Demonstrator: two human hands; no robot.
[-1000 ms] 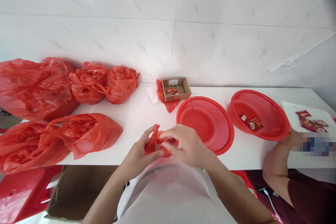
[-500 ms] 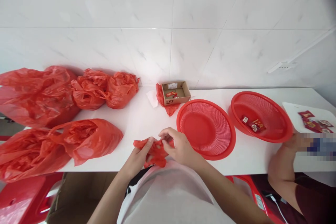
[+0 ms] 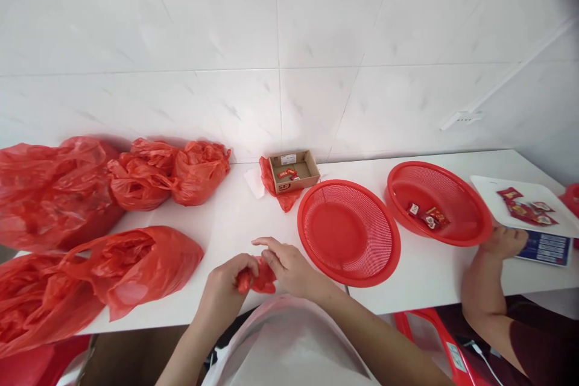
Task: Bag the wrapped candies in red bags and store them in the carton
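Close to my body at the table's front edge, both hands are closed on a crumpled red plastic bag [image 3: 263, 279]. My left hand [image 3: 231, 280] has its fingers curled round one end of the bag. My right hand [image 3: 287, 265] pinches the other end, its index finger stretched out above. A round red plastic basket [image 3: 337, 232] stands just right of my right hand, with nothing in it. Beyond my hands, near the wall, a small cardboard box [image 3: 294, 175] holds a few red packets [image 3: 288, 174].
Several filled red plastic bags [image 3: 154, 265] line the left side. At right, a second red basket [image 3: 452, 193] holds small red packets, and a white tray [image 3: 488, 187] carries more. Another person's hand [image 3: 502, 242] rests by that basket, near a blue printed item [image 3: 545, 247].
The red bag is bunched smaller between my hands, my left hand now curled over it. The view has shifted slightly. The co-worker's hand stays beside the right basket.
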